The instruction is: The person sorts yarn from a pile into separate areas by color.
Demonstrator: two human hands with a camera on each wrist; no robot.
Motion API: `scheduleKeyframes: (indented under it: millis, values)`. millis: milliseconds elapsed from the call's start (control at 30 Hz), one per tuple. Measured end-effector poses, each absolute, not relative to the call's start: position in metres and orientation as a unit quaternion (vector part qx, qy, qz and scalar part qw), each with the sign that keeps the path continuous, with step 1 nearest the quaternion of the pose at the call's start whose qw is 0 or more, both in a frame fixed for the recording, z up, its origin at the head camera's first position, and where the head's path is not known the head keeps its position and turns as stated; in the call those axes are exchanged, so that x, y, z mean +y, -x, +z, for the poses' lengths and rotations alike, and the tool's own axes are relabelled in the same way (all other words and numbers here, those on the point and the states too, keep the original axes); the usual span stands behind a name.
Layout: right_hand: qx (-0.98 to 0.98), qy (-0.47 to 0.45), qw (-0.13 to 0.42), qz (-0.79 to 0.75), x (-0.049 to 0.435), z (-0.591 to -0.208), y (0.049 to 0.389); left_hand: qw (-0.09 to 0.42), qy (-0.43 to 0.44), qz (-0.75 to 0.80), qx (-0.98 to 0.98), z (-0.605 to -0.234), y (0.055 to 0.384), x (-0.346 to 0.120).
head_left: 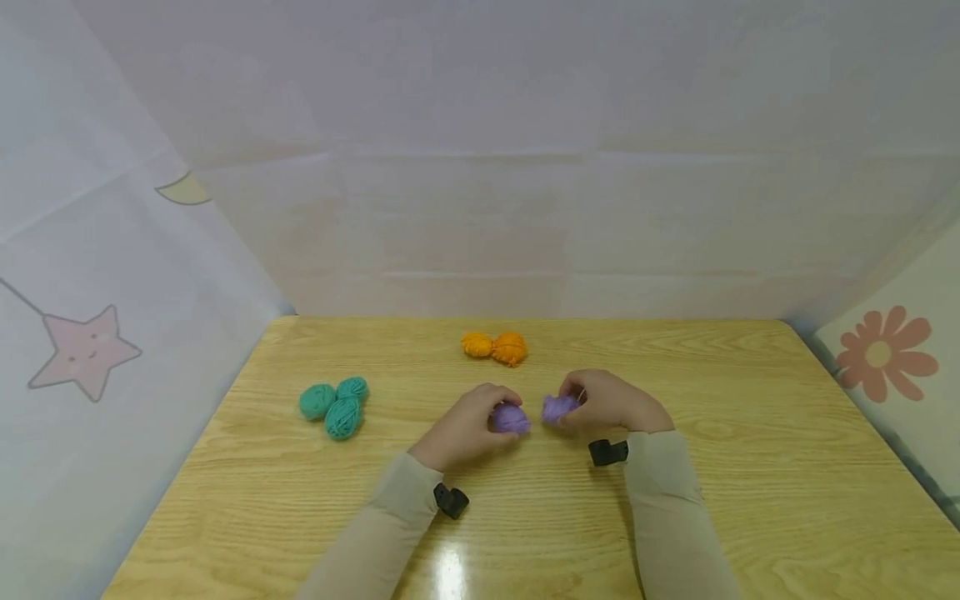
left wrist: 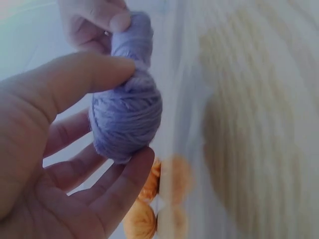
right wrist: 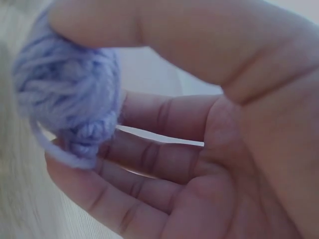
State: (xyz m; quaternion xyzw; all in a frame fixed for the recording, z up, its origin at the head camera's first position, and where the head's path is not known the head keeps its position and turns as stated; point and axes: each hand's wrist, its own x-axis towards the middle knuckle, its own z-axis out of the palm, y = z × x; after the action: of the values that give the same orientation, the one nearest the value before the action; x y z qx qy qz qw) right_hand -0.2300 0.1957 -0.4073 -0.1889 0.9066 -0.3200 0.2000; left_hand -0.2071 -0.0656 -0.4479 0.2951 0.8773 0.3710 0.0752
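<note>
Near the middle of the table, my left hand grips a purple yarn ball, thumb on one side and fingers curled round the other. My right hand pinches a second purple yarn ball a short gap to the right. In the left wrist view the held ball shows tightly wound strands, and the second ball appears just beyond it. The right wrist view shows the thumb pressing on its ball, with a loose strand looping at the lower end.
Two orange yarn balls sit side by side behind the hands, toward the table's back edge. Three green yarn balls lie clustered on the left of the wooden table. A pale cloth wall rises behind the table.
</note>
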Motion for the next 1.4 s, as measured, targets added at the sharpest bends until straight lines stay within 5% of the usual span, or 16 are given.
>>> scheduleKeyframes:
  millis: [800, 1400]
  values:
    - [0.942, 0.074, 0.106, -0.311, 0.234, -0.417, 0.234, 0.063, -0.260, 0.373, 0.888, -0.451, 0.206, -0.002]
    - [0.911, 0.066, 0.151, -0.378, 0.243, -0.426, 0.237, 0.070, -0.253, 0.364, 0.894, -0.452, 0.216, 0.024]
